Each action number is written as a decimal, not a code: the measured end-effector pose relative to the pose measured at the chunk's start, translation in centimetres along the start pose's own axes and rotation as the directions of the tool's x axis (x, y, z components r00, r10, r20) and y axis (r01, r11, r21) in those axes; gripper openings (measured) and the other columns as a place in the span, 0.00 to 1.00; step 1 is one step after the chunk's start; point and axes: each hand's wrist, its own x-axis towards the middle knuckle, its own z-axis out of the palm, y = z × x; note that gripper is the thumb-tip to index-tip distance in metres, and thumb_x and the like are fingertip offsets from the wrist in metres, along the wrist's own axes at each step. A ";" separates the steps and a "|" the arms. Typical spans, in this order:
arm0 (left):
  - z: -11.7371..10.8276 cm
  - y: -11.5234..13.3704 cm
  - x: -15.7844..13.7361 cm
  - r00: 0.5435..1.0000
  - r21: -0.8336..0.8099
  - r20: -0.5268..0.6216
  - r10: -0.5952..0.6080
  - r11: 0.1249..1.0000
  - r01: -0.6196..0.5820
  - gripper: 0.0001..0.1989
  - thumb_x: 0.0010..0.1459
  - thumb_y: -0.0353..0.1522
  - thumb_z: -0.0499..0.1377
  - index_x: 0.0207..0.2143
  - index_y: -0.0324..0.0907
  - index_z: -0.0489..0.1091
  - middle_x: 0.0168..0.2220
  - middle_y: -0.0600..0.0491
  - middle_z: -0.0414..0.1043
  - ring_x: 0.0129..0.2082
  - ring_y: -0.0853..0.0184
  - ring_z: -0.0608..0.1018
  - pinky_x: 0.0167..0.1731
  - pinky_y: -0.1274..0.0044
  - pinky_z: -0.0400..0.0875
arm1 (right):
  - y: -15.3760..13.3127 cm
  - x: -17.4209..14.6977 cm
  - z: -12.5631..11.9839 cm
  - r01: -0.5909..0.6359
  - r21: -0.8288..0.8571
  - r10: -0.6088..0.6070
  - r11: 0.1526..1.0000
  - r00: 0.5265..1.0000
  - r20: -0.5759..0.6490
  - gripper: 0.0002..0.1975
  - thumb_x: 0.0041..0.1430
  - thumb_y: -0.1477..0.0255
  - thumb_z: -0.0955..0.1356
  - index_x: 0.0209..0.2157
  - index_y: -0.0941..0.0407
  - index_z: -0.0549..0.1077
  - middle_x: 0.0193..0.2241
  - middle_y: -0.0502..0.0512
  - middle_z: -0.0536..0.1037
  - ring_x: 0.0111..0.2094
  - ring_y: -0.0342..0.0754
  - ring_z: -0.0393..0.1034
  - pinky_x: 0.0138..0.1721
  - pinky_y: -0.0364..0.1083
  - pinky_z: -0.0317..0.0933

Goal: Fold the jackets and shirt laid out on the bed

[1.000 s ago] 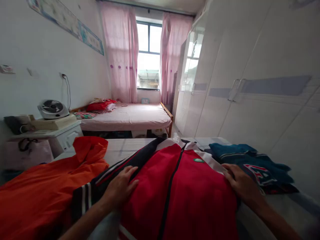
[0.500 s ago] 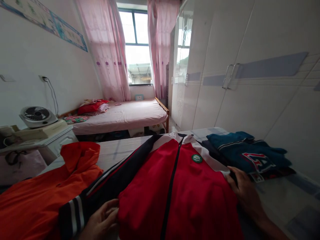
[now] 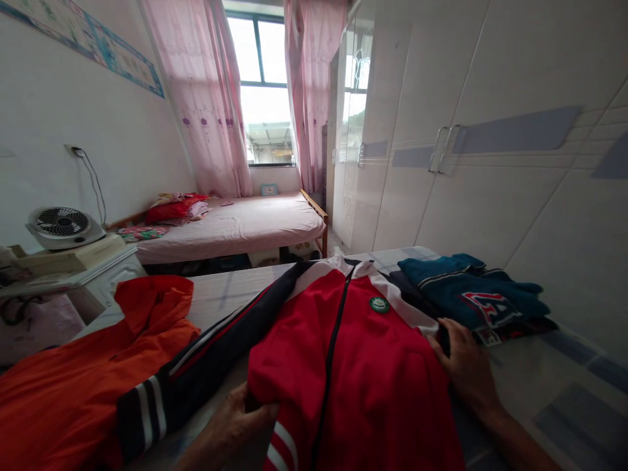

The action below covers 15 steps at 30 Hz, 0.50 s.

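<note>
A red zip-up jacket (image 3: pixel 377 366) with white shoulders, dark sleeves and a round green badge lies front up on the bed before me. My left hand (image 3: pixel 240 418) pinches its left side edge low down, thumb on top, and that edge is drawn inward. White stripes show at the bottom, just right of this hand. The dark left sleeve (image 3: pixel 210 353) stretches out toward the lower left, its striped cuff by the orange garment. My right hand (image 3: pixel 466 366) grips the jacket's right side below the white shoulder, thumb on the red cloth. The right sleeve is mostly hidden.
An orange garment (image 3: pixel 93 366) lies at left. Folded teal clothing (image 3: pixel 471 288) with a letter patch sits at right on the checked bed sheet (image 3: pixel 579 418). Beyond are a pink bed (image 3: pixel 245 226), a fan (image 3: pixel 63 224) on a cabinet, and a white wardrobe (image 3: pixel 412 203).
My left hand has moved right, pulling the jacket's left side inward and baring white stripes at the bottom. My right hand stays on the right side. The view has shifted slightly.
</note>
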 end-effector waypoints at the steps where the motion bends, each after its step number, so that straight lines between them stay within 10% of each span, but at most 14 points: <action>1: 0.6 0.4 -0.2 1.000 0.012 -0.004 0.030 0.999 -0.030 0.20 0.37 0.42 0.67 0.31 0.38 0.73 0.29 0.50 0.77 0.33 0.57 0.77 0.32 0.74 0.70 | -0.2 -0.2 -0.1 -0.007 -0.027 0.007 1.000 1.000 0.005 0.25 0.60 0.58 0.57 0.51 0.61 0.65 0.51 0.67 0.70 0.50 0.59 0.66 0.47 0.57 0.63; 7: 2.2 4.9 -2.5 0.996 -0.149 -0.064 0.055 0.987 -0.064 0.18 0.50 0.41 0.61 0.40 0.38 0.70 0.32 0.50 0.78 0.31 0.60 0.78 0.29 0.74 0.72 | -0.7 0.5 -0.5 0.059 0.094 -0.064 0.994 0.997 0.048 0.19 0.56 0.71 0.57 0.46 0.62 0.68 0.43 0.67 0.73 0.45 0.58 0.69 0.45 0.55 0.64; 15: -7.1 6.9 -4.8 0.920 -0.527 -0.346 -0.184 0.850 -0.028 0.19 0.49 0.30 0.63 0.46 0.37 0.70 0.25 0.53 0.77 0.21 0.66 0.78 0.21 0.78 0.74 | -1.9 2.5 -6.2 0.061 0.264 -0.063 0.963 0.998 -0.001 0.18 0.49 0.74 0.61 0.43 0.55 0.70 0.39 0.56 0.74 0.39 0.51 0.71 0.44 0.50 0.64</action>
